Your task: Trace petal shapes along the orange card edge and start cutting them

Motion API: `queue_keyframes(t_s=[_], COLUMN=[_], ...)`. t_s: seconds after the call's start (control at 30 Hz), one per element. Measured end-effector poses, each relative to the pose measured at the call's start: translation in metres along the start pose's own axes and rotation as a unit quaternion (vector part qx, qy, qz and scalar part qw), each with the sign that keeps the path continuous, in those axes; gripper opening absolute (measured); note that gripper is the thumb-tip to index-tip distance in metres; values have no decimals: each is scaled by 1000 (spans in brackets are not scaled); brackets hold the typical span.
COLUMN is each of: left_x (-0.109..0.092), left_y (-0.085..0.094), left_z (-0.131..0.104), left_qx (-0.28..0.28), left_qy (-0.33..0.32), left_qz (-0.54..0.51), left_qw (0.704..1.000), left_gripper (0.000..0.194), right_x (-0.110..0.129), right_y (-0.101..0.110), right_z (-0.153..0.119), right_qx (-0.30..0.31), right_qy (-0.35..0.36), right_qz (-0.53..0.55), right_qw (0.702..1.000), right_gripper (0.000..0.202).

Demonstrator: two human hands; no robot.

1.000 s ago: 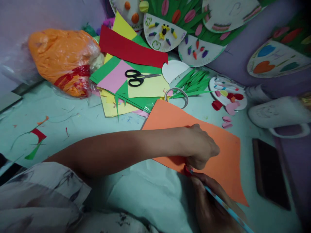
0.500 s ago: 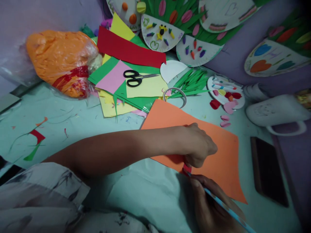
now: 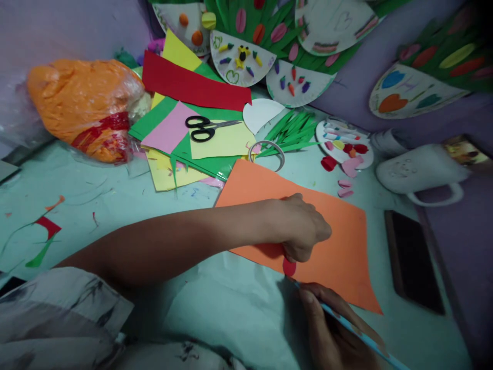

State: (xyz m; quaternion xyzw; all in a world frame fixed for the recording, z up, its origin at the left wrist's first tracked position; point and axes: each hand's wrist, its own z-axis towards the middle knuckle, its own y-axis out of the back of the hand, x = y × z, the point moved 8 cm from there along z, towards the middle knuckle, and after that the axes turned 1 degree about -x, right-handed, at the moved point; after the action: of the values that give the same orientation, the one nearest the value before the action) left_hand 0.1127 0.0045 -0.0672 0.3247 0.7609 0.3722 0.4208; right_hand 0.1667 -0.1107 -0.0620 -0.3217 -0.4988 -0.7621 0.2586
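An orange sheet of paper lies on the table. Over it reaches my left hand, fingers curled down and pressing a small red paper cutout with a rounded end against the sheet near its front edge. Part of the cutout is hidden beneath the fingertips. Just below it, my right hand is closed round a light blue pencil in a writing grip. The pencil's tip is close to the rounded end of the cutout, slightly apart from it.
Black scissors rest on stacked coloured paper, with a tape roll beside it. A phone and white mug stand right; a plate of paper petals is behind. An orange bag sits left, near paper scraps.
The pencil tip has moved off the red cutout to just below it, and more of the cutout's rounded end shows. The whole view has shifted, so things appear further left.
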Motion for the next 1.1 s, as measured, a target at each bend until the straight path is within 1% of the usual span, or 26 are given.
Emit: queue_keyframes(t_s=[0.13, 0.27, 0.37, 0.53, 0.67, 0.8, 0.9, 0.97, 1.1], left_x=[1, 0, 1, 1, 1, 1, 0, 1, 1], left_y=[-1, 0, 1, 0, -1, 0, 1, 0, 0], left_z=[1, 1, 0, 0, 1, 0, 0, 1, 1], left_qx=[3, 5, 8, 8, 5, 3, 1, 2, 2], left_qy=[1, 4, 9, 7, 3, 2, -2, 0, 5], left_qz=[1, 4, 6, 0, 2, 6, 7, 11, 17], left_qw=[1000, 1000, 1000, 1000, 1000, 1000, 1000, 1000, 1000], left_gripper=[29, 25, 27, 34, 29, 24, 23, 23, 25], right_x=[-3, -5, -7, -11, -15, -12, -15, -16, -18], right_y=[2, 7, 11, 15, 11, 4, 2, 2, 4], right_z=[0, 2, 4, 3, -1, 0, -1, 0, -1], right_qx=[-20, -40, -37, -36, -40, -31, -28, -26, -29], right_qy=[-27, -14, -3, -27, -79, -79, -109, -115, -106], right_qz=[-13, -10, -39, -60, -2, 33, 47, 45, 8], right_qw=[999, 999, 999, 997, 996, 996, 993, 992, 994], right_gripper=[18, 19, 21, 28, 25, 20, 20, 21, 23])
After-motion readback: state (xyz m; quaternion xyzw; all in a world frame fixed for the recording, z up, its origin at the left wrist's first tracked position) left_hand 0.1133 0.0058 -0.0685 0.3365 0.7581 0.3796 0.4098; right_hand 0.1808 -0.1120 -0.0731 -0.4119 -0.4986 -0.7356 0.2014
